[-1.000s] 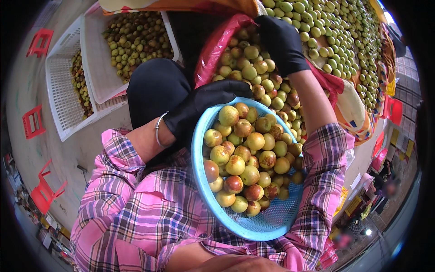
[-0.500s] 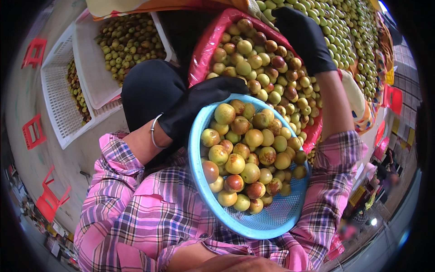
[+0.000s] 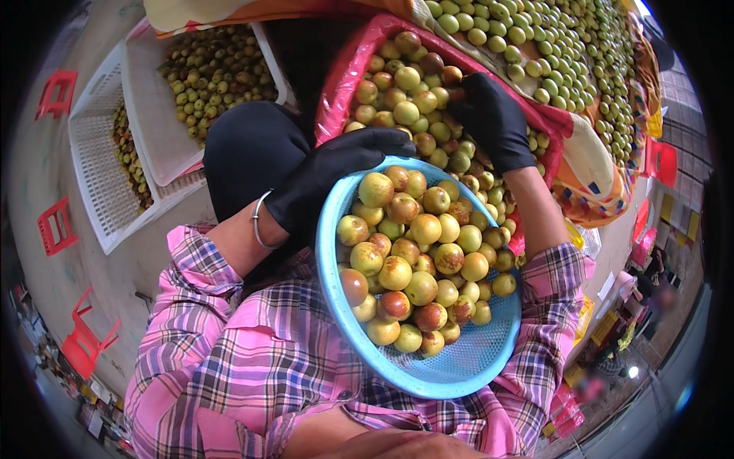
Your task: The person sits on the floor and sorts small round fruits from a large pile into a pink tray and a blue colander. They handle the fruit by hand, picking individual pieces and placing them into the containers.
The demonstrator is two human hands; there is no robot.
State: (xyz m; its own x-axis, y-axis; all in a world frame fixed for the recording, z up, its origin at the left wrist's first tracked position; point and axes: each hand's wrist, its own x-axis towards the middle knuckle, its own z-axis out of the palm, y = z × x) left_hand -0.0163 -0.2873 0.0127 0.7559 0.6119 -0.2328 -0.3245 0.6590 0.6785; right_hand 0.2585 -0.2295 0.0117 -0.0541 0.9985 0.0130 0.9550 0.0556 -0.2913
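Note:
A round blue plastic basket, tilted on my lap, holds several green and brown-blotched jujubes. My left hand, in a black glove, grips its upper left rim with the fingers stretched along the edge. Beyond it is a box lined with shiny red plastic, filled with more jujubes. My right hand, also gloved, is bent down over that box with its fingers curled among the fruit. What it holds, if anything, is hidden.
Greener jujubes cover a patterned cloth at the back right. At the left stand a white crate and a white tray, both with darker fruit. Red stools are on the floor beyond. My dark-clad knee rises beside the crate.
My right hand has moved down and toward me, from the green pile to the red-lined box. Several green jujubes have shifted on the cloth. My left hand and the basket are almost still.

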